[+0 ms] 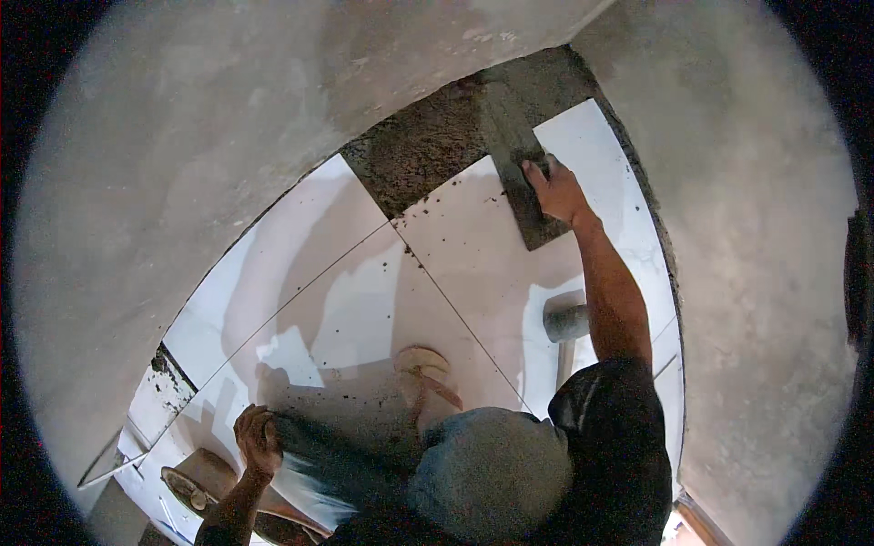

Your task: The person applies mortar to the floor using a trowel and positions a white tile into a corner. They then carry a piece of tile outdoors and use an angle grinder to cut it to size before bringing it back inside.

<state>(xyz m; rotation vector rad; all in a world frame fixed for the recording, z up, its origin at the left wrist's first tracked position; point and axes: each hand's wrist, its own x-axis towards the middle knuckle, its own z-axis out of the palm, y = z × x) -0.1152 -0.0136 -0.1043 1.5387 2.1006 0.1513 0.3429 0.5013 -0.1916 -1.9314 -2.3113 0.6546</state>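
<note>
My right hand is closed on the grip of a long rectangular float, and the grip itself is hidden under my fingers. The float's far part lies over rough dark mortar, and its near part is over a white tile. The mortar fills a strip along the wall's foot, with crumbs scattered on the tiles nearby. Low on the left, my left hand has its fingers curled beside my trouser leg. Whether anything is inside it cannot be seen.
Bare grey plaster walls meet at the far corner. A dark cylinder stands near my right forearm. At lower left are a basin and a thin pale rod. My foot rests on the tiles between my legs.
</note>
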